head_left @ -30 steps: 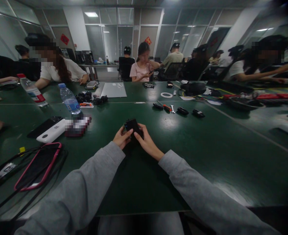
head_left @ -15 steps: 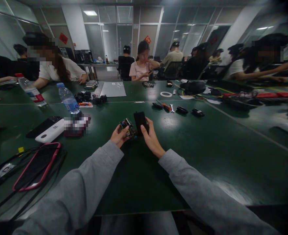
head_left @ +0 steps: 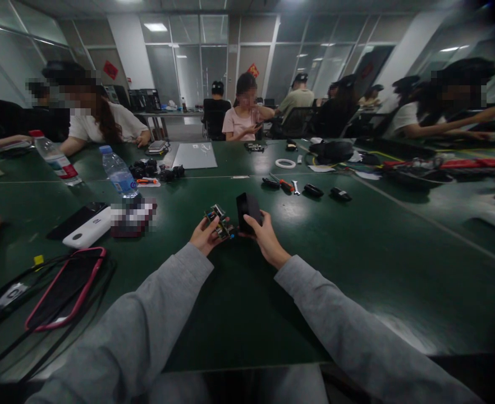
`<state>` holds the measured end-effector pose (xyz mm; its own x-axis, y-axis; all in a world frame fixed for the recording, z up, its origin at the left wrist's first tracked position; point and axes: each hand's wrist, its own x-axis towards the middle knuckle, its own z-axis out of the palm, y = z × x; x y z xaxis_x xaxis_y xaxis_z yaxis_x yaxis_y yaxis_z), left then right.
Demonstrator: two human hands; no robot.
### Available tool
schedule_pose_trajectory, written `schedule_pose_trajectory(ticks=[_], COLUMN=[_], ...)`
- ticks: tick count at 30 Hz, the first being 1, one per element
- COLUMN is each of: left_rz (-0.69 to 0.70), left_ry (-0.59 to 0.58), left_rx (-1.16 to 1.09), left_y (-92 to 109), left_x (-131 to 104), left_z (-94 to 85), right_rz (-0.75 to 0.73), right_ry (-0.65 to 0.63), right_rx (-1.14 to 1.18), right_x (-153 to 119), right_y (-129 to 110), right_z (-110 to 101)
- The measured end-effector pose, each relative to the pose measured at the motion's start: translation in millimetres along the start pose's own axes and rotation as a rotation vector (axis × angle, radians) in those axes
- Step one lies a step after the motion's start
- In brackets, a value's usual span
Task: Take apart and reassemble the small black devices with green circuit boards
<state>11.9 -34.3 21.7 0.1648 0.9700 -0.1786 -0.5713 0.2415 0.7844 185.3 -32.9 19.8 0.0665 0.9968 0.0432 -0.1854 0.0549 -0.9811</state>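
Note:
My left hand [head_left: 204, 235] is closed on a circuit board [head_left: 220, 220] crowded with small components, thumb across its near face. Close by on the right, my right hand [head_left: 268, 238] grips a black rectangular case [head_left: 250, 209], held upright and turned so that a side face shows. The board and the case are close together above the green table [head_left: 247, 314], with a narrow gap between them. Parts of both things are hidden behind my fingers.
On the left are a pink-framed phone [head_left: 68, 289] with cables, a white power bank [head_left: 90, 226] and a water bottle [head_left: 119, 173]. Ahead lie a screwdriver [head_left: 285, 184], a wrench [head_left: 296, 187] and a tape roll [head_left: 285, 164]. Several people sit around.
My right hand has shifted slightly right and turned the black case, so its side shows and the gap to the circuit board is a little wider. The left hand is nearly still.

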Motion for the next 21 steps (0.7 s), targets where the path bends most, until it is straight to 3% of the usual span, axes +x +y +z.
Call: schedule_pose_trajectory(ticks=[11,15,21], left_rz=[-0.021,-0.030,-0.036], left_ry=[0.026,0.025,0.032], left_rx=[-0.032,-0.026,-0.017], left_y=[-1.1,-0.8,-0.4], left_x=[5.4,4.6,5.2], left_z=[-3.6,-2.9,-3.0], right_rz=[-0.101,-0.206,-0.201], right_ry=[-0.120,-0.098,-0.067], right_rx=[-0.186,-0.252,-0.253], right_x=[-2.2,-2.4,3.8], right_y=[0.1,1.2,9.9], right_z=[-4.6,-4.7,-5.2])
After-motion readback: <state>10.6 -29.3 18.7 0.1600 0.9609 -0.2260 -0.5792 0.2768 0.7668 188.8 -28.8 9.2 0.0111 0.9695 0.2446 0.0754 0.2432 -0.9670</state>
